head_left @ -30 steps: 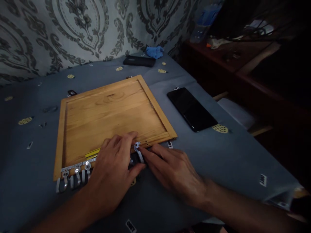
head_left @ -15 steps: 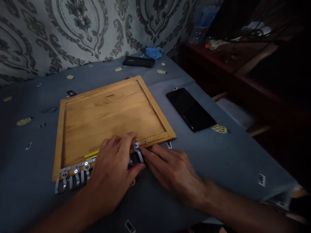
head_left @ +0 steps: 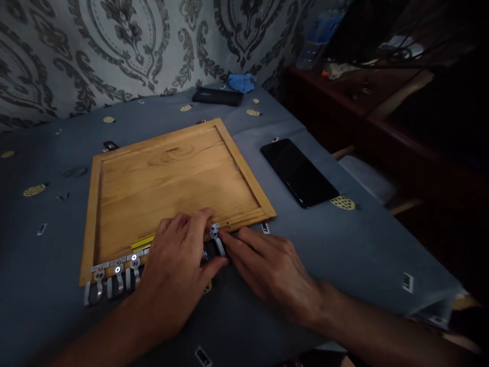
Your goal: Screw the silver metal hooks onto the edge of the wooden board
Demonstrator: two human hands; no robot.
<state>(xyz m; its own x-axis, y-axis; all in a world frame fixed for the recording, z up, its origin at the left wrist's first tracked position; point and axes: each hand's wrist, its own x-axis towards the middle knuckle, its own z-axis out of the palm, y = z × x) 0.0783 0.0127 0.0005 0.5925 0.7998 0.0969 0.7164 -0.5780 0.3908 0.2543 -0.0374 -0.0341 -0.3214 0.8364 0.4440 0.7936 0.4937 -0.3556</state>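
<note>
A framed wooden board (head_left: 171, 178) lies flat on the cloth. Along its near edge, several silvery metal hooks (head_left: 119, 275) sit in a row at the left, bright screw heads showing on some. Farther right on that edge is a metal hook (head_left: 214, 232) with bare screw holes. My left hand (head_left: 173, 260) is closed around it, fingers on the board side and thumb at its lower end; the palm hides part of the row. My right hand (head_left: 273, 270) pinches the same hook from the right. A yellow strip (head_left: 142, 242) pokes out beyond my left hand.
A black smartphone (head_left: 300, 172) lies right of the board, on a grey tablecloth (head_left: 336, 265). At the back are a dark case (head_left: 217, 97) and a blue crumpled cloth (head_left: 242, 82). Small screws (head_left: 62, 197) lie left. A plastic bottle (head_left: 317, 41) stands on a dark red cabinet.
The view has shifted very slightly, so things at the left appear a little farther left. Both hands keep the same hold on the hook.
</note>
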